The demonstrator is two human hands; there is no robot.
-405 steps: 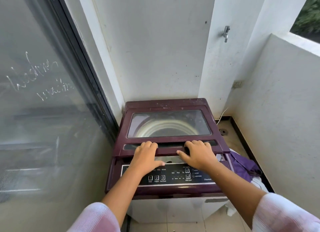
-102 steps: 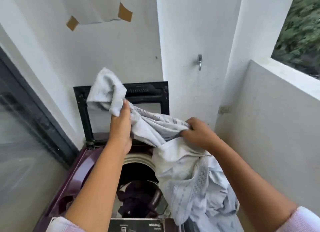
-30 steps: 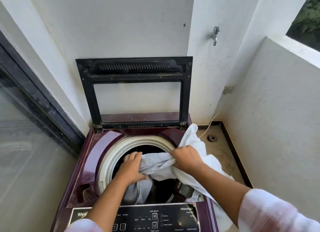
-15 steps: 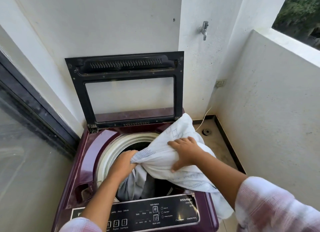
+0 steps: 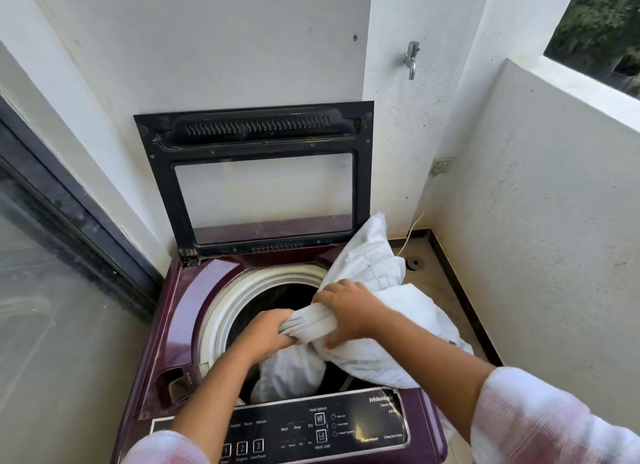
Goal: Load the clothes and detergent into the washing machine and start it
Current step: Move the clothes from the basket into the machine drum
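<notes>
White fine-printed cloth garment [image 5: 375, 273] lies bunched across the right half of the drum mouth of the maroon top-loading washing machine [image 5: 180, 325]. One fold hangs down into the dark tub, a larger part is heaped on the right deck and rises against the lower right corner of the raised lid, and a tail falls over the machine's right side. The step in hand is judged to be feeding this piece into the tub. It is best done hand over hand: draw the overhanging tail inward first, let the cloth drop loosely rather than as a tight wad, and keep every edge inside the white plastic drum ring [image 5: 221, 311] so that nothing is trapped when the lid comes down. Left hand [image 5: 268, 335]: grip closed, fingers curled round a twisted rope of the cloth just above the tub. Right hand [image 5: 349, 311]: grip also closed, fingers wrapped over the bunched fabric just beside the left, the two hands almost touching. Black-framed glass lid [image 5: 256, 131] stands upright against the wall. Black control panel [image 5: 311, 425] runs along the front edge, untouched. No detergent is visible. A metal wall tap [image 5: 410, 58] and the tiled floor [image 5: 426, 283] lie to the right.
</notes>
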